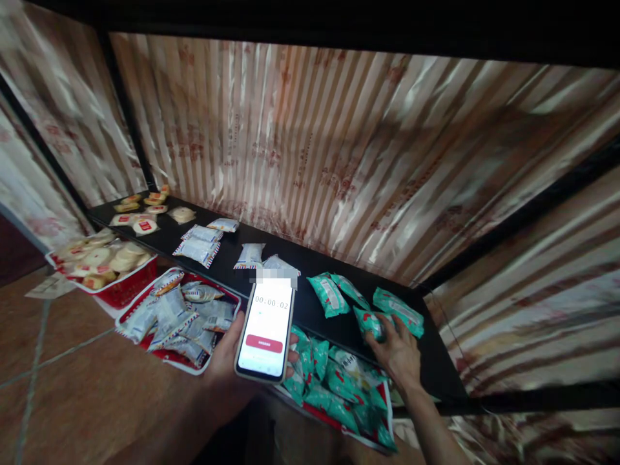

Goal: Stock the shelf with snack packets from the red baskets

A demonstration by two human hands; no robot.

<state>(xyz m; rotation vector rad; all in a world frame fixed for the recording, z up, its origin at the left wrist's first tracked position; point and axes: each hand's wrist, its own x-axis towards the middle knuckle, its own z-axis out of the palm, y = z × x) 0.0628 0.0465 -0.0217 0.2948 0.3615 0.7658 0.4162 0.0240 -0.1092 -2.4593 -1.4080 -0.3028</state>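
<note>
My left hand [232, 355] is closed around a smartphone [264, 326], its lit screen showing a timer at 00:00:02 and a red button. Over the right part of the black shelf [320, 323], my right hand [400, 352] has its fingers curled on a green snack packet [367, 321]. Beside that packet lie more green packets [329, 294], one of them just behind my fingers. Below the shelf edge, a red basket with a white rim [390, 413] is full of similar green packets [339, 384].
White-and-blue packets [197, 248] lie mid-shelf, and small wrapped pastries [145, 225] at its left end. Two more red baskets stand at the front left, one with striped-edge packets [169, 313], one with pale round pastries [99, 258]. Black posts [123, 110] and a striped curtain [290, 142] enclose the shelf.
</note>
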